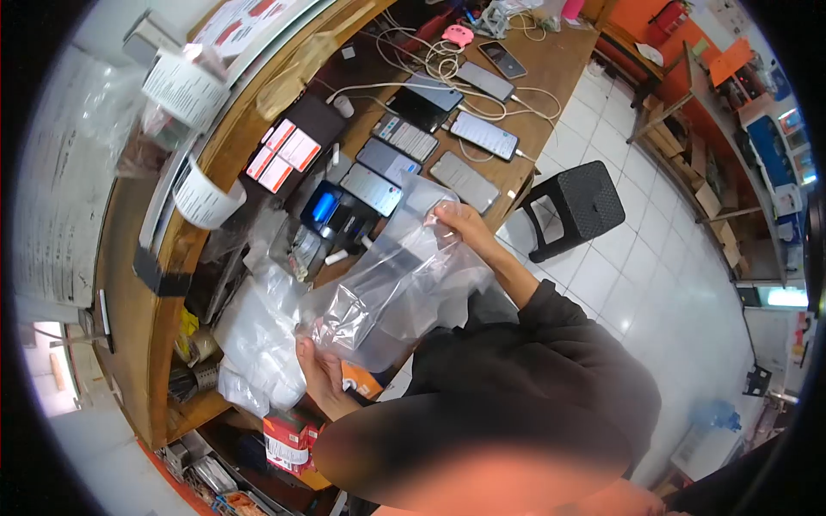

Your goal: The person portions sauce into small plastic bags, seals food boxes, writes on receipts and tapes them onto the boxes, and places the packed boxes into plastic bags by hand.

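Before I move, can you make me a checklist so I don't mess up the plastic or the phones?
Right hand holding the clear plastic: ok.
Left hand holding its other end: ok.
Phones lying flat on the desk: ok.
Cables neat: not ok, they loop and tangle.
Plastic touching a phone: cannot tell.
Black stool upright: ok.

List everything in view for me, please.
Plastic bag: one, clear, mid-view
Phones: about nine, grey, black, white, on desk
Device: one, black, blue-lit, beside phones
Cables: several, white, around phones
Plastic wrapping: pile, clear, lower left
Stool: one, black, on floor
Fire extinguisher: one, red, top right
Small clutter: uncountable
Right hand: one, bare, bag's upper end
Left hand: one, bare, lower end
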